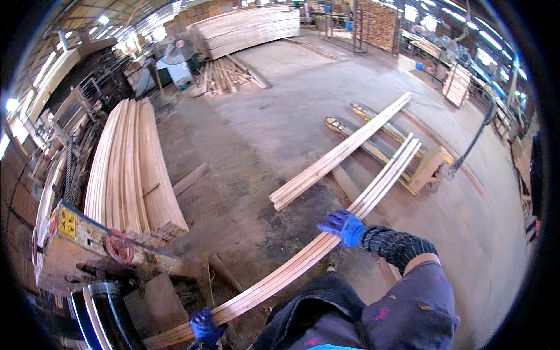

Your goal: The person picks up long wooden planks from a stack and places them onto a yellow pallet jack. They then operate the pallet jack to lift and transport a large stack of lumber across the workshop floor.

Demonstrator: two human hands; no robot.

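Note:
Several long pale wooden boards (291, 263) lie side by side across the front of me, running from lower left to upper right. My right hand (344, 227), in a blue glove, is closed over them near their middle, its fingers reaching across the far edge. Toward their lower left end, my left hand (205, 326), gloved in blue too, grips the near side; its thumb and fingertips are partly hidden. Farther away, a second narrow bundle of boards (341, 153) rests across the forks of a yellow pallet jack (429, 166).
A tall stack of boards (125, 169) stands at the left, behind a worn machine with a red handwheel (119, 246) and black rollers (108, 315). Scrap wood (224, 77) and a large lumber pile (251, 32) lie farther back. The pallet jack's handle (475, 140) rises at right.

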